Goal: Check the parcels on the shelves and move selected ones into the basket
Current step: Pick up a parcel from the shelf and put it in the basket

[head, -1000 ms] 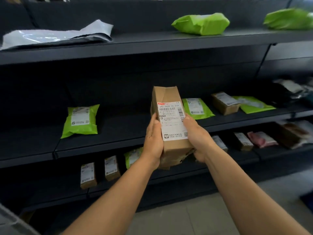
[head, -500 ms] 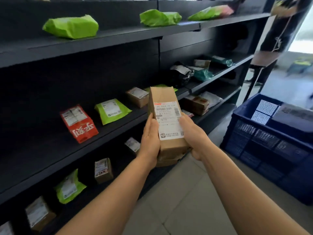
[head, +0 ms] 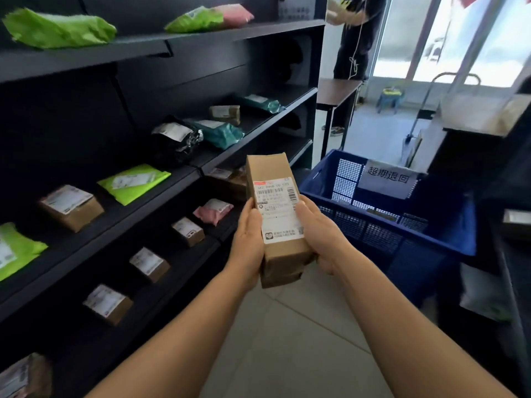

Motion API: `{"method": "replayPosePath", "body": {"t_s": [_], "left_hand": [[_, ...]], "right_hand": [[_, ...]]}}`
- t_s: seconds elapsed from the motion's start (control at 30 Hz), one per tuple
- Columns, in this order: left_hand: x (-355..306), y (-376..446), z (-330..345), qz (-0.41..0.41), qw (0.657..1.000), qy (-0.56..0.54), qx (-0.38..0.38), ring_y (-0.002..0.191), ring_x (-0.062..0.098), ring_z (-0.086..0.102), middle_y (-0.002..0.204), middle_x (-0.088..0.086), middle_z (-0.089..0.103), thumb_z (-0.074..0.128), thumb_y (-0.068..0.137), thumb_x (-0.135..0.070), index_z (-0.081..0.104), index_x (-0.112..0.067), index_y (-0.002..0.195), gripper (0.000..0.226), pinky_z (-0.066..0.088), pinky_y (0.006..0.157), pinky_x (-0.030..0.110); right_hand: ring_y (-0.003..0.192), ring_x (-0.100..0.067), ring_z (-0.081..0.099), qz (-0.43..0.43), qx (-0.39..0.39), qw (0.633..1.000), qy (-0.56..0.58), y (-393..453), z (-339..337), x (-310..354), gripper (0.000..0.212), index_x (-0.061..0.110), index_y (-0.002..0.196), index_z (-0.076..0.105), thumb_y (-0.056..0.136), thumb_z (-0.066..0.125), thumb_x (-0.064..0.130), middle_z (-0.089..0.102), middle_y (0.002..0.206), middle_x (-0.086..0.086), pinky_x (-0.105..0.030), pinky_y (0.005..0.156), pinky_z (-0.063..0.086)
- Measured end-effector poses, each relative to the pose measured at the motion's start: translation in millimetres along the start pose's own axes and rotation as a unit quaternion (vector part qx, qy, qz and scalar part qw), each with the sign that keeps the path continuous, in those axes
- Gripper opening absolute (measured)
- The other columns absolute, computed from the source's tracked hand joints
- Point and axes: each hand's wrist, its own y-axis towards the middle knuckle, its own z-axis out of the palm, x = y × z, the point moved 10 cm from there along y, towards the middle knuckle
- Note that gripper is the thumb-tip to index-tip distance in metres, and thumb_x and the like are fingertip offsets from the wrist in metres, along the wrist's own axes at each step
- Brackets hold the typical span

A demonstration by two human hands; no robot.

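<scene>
Brown cardboard parcel (head: pixel 276 222) held upright at centre of view, above the tiled floor (head: pixel 290 346), long axis tilted slightly left at top; white shipping label (head: pixel 277 209) with barcode faces the camera. Left hand (head: pixel 247 245) clasps the parcel's left edge, fingers wrapped behind it out of sight, thumb lying along the front edge beside the label. Right hand (head: pixel 317 229) clasps the right edge likewise, thumb pressed on the label's right margin, fingers curled round the back and under the lower end. A second box end shows just below the parcel, between the palms; cannot tell if separate or part of the same. Blue basket (head: pixel 402 225) on the floor to the right and slightly farther off, near the parcel but not under it; white paper sign (head: pixel 388 178) with printed characters hangs on its far rim. Dark shelves (head: pixel 94 234) run along the left: middle shelf carries a brown box (head: pixel 70 206), green mailer (head: pixel 133 182), black bag (head: pixel 175 136), teal bags (head: pixel 218 130); lower shelf holds small brown boxes (head: pixel 149 264) and a pink mailer (head: pixel 212 209); top shelf has green mailers (head: pixel 57 28). Far right, another person (head: pixel 355 47) stands by a small table (head: pixel 336 91) near bright windows.
</scene>
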Motion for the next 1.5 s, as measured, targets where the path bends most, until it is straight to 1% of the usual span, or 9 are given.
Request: {"method": "replayPosePath", "body": {"t_s": [0.17,0.33,0.43,0.53,0.6,0.83,1.03,1.33,1.5], "left_hand": [[6,42,78,0.003,0.999,0.024,0.038,0.105,0.007,0.064,0.122,-0.006,0.064,0.036,0.101,-0.031,0.046,-0.034,0.136,0.037,0.055,0.085,0.030],[26,90,145,-0.026,0.996,0.022,0.086,0.106,0.010,0.066,0.123,-0.003,0.065,0.036,0.102,-0.029,0.044,-0.033,0.138,0.037,0.056,0.089,0.037],[36,123,180,-0.034,0.992,0.026,0.121,0.105,0.009,0.065,0.123,-0.004,0.064,0.035,0.102,-0.031,0.042,-0.033,0.140,0.038,0.057,0.085,0.032],[46,165,211,-0.046,0.988,0.032,0.142,0.107,0.012,0.065,0.123,-0.004,0.064,0.036,0.100,-0.037,0.042,-0.036,0.140,0.040,0.055,0.089,0.038],[49,197,232,-0.045,0.985,0.048,0.162,0.106,0.013,0.065,0.121,-0.006,0.065,0.038,0.098,-0.042,0.043,-0.039,0.138,0.041,0.054,0.091,0.041],[51,287,303,-0.083,0.965,0.015,0.247,0.097,0.015,0.069,0.120,-0.001,0.066,0.040,0.102,-0.030,0.044,-0.033,0.137,0.036,0.058,0.074,0.032],[64,328,357,-0.112,0.951,0.030,0.286,0.093,0.015,0.069,0.114,-0.002,0.067,0.031,0.103,-0.041,0.044,-0.038,0.135,0.035,0.057,0.063,0.025],[111,395,479,-0.194,0.924,-0.022,0.328,0.082,0.007,0.071,0.091,-0.012,0.074,0.015,0.098,-0.058,0.058,-0.040,0.109,0.048,0.057,0.075,0.033],[144,439,569,-0.215,0.922,-0.014,0.322,0.073,-0.002,0.069,0.089,-0.014,0.070,0.014,0.098,-0.058,0.054,-0.037,0.116,0.049,0.056,0.066,0.025]], "right_hand": [[0.100,-0.018,0.067,0.003,-0.044,0.999,-0.014,37,-80,-4,0.021,0.051,0.113,0.049,0.100,0.034,0.043,0.068,0.111,0.006,-0.045,0.092,0.054],[0.097,-0.015,0.066,0.017,-0.091,0.996,0.001,69,-146,-12,0.024,0.048,0.114,0.052,0.103,0.033,0.039,0.068,0.108,0.005,-0.033,0.080,0.055],[0.097,-0.020,0.069,0.031,-0.118,0.991,0.046,98,-177,-18,0.023,0.053,0.105,0.055,0.102,0.037,0.039,0.070,0.108,0.003,-0.044,0.087,0.057],[0.097,-0.018,0.070,0.045,-0.151,0.985,0.068,132,-209,-22,0.031,0.041,0.130,0.049,0.101,0.039,0.042,0.068,0.116,0.002,-0.042,0.084,0.059],[0.094,-0.016,0.070,0.046,-0.173,0.980,0.083,154,-228,-19,0.029,0.040,0.130,0.048,0.103,0.039,0.038,0.069,0.112,0.003,-0.032,0.072,0.060],[0.092,-0.018,0.070,0.071,-0.241,0.967,0.031,221,-290,0,0.030,0.037,0.128,0.042,0.099,0.049,0.033,0.068,0.108,0.003,-0.037,0.075,0.060],[0.091,-0.016,0.069,0.090,-0.301,0.947,-0.061,262,-345,7,0.055,0.034,0.116,0.042,0.075,0.072,0.054,0.067,0.104,0.007,-0.044,0.084,0.057],[0.101,-0.023,0.059,0.168,-0.355,0.899,-0.194,335,-458,-15,0.110,0.018,0.124,0.028,0.044,0.069,0.080,0.055,0.114,-0.002,-0.044,0.085,0.054],[0.114,-0.026,0.052,0.187,-0.359,0.893,-0.197,388,-546,-40,0.118,0.011,0.136,0.025,0.051,0.072,0.079,0.044,0.127,-0.006,-0.036,0.085,0.049]]}}
